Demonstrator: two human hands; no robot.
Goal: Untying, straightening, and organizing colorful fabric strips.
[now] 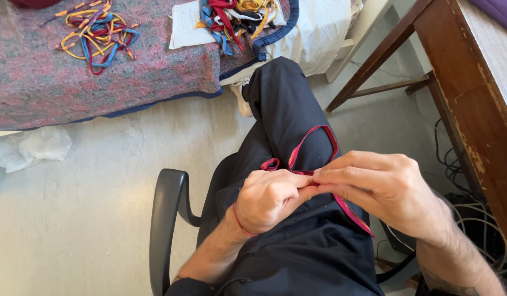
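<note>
The right forearm runs off the lower edge and the chair arm (167, 219) is partly hidden behind the dark trousers (297, 241); cables beside the wooden tabletop (483, 98) are hard to make out; beyond the trousers lies pale floor (100, 197) and a bed with a pink blanket (72, 77) carrying a tangle of coloured laces (97, 33); over the trousers, the left hand (270, 198) and right hand (382, 189) meet, fingers pinching a red lace (313, 143) that loops just beyond them.
</note>
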